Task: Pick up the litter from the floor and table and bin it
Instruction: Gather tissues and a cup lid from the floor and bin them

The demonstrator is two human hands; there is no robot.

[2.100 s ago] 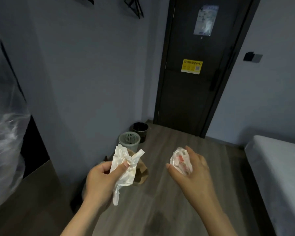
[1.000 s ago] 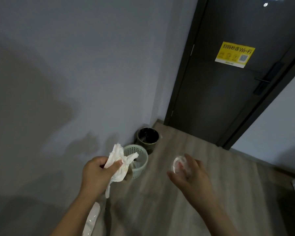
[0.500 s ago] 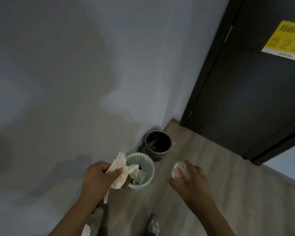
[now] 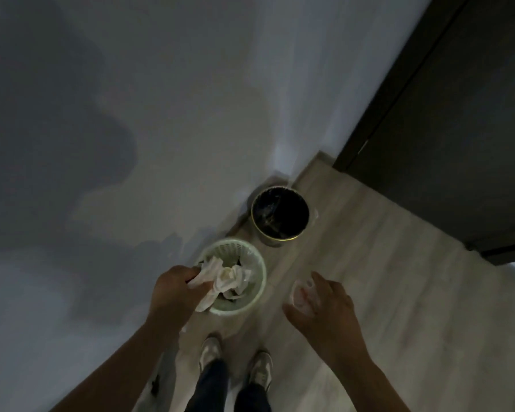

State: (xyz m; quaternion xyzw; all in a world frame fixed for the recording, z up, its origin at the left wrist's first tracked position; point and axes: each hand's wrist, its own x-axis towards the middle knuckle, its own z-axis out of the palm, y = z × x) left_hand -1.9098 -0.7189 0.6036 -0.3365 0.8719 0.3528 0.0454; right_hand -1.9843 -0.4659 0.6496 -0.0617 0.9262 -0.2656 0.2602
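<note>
Tissue [image 4: 211, 270], pinched in left hand [image 4: 174, 289], should be released well inside green bin [image 4: 260, 288] rim; wrapper [image 4: 301, 294], clutched in right hand's [image 4: 327, 307] curled fingers [image 4: 320, 279], is best swung over next.

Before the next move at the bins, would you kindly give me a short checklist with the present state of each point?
1. Left hand grips the white tissue: ok.
2. Tissue above the green basket opening: ok.
3. Tissue's hanging tail inside the near rim: cannot tell.
4. Basket has room: cannot tell; its depth is hidden under the tissue.
5. Right hand fingers hold the wrapper: ok.
6. Wrapper above a bin: not ok; it is over the floor, right of the basket.
</note>
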